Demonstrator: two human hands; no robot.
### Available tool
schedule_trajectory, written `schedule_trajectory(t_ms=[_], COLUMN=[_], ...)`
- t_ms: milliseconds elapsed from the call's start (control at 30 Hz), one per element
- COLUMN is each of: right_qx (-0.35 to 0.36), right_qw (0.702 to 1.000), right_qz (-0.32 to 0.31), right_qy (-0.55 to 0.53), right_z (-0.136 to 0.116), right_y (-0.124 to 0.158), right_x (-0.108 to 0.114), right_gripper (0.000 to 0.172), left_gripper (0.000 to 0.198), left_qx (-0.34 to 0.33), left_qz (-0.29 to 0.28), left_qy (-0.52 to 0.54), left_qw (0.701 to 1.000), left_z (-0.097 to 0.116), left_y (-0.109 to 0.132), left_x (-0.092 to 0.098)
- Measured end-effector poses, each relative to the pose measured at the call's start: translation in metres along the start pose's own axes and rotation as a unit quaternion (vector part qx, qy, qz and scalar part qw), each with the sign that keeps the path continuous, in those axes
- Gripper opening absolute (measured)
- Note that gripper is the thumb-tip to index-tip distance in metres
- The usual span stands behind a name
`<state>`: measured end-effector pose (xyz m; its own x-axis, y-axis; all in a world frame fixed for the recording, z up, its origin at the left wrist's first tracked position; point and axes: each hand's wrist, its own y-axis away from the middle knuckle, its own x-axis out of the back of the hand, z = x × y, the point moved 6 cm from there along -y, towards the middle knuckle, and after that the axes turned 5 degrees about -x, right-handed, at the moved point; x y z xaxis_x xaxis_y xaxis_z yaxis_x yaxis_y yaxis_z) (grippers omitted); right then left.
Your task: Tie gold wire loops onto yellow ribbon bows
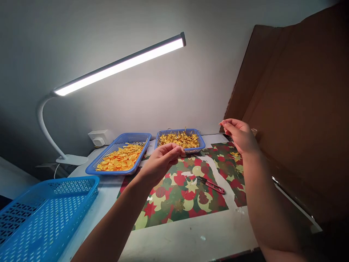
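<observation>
My left hand [164,158] is raised over the patterned sheet [188,203], thumb and fingertips pinched together. Level with it but farther right, my right hand [240,135] is also pinched, held higher and close to the cardboard. Whatever lies between the fingertips of either hand is too small to make out. Red-handled thread snips [211,185] lie on the sheet between my forearms. Behind my left hand stands a small blue basket [202,144] of gold-coloured pieces. To its left, a larger blue basket [136,166] contains yellow-orange, petal-like pieces.
A bright blue perforated basket [92,189] occupies the near left. A lit desk lamp [122,66] reaches over the back of the white table [163,243]. Brown cardboard [294,109] walls off the right side. A white plug box [100,138] sits by the wall.
</observation>
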<state>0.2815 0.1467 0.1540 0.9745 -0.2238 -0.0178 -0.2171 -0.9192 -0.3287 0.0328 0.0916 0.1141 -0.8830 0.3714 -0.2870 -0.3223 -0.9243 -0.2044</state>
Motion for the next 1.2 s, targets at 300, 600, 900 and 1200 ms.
schedule_trajectory(t_ms=[300, 600, 900, 1200], right_qx=[0.029, 0.053, 0.022, 0.017], right_qw=[0.962, 0.954, 0.966, 0.98], right_qz=[-0.257, -0.296, -0.257, -0.197], right_qy=[0.091, 0.025, -0.003, 0.01], right_z=[-0.01, -0.014, 0.002, 0.01], right_y=[0.04, 0.063, 0.048, 0.031], right_x=[-0.063, -0.099, -0.093, -0.077], right_gripper=[0.026, 0.032, 0.032, 0.037], left_gripper=[0.032, 0.03, 0.023, 0.018], left_qx=[0.037, 0.065, 0.085, 0.099], left_qz=[0.011, 0.002, -0.047, -0.022], left_qy=[-0.021, -0.015, 0.036, 0.097], left_qw=[0.999, 0.998, 0.995, 0.99], left_z=[-0.001, -0.008, -0.01, -0.011], left_y=[0.0, 0.0, 0.002, 0.001], left_x=[0.006, 0.005, -0.003, 0.001])
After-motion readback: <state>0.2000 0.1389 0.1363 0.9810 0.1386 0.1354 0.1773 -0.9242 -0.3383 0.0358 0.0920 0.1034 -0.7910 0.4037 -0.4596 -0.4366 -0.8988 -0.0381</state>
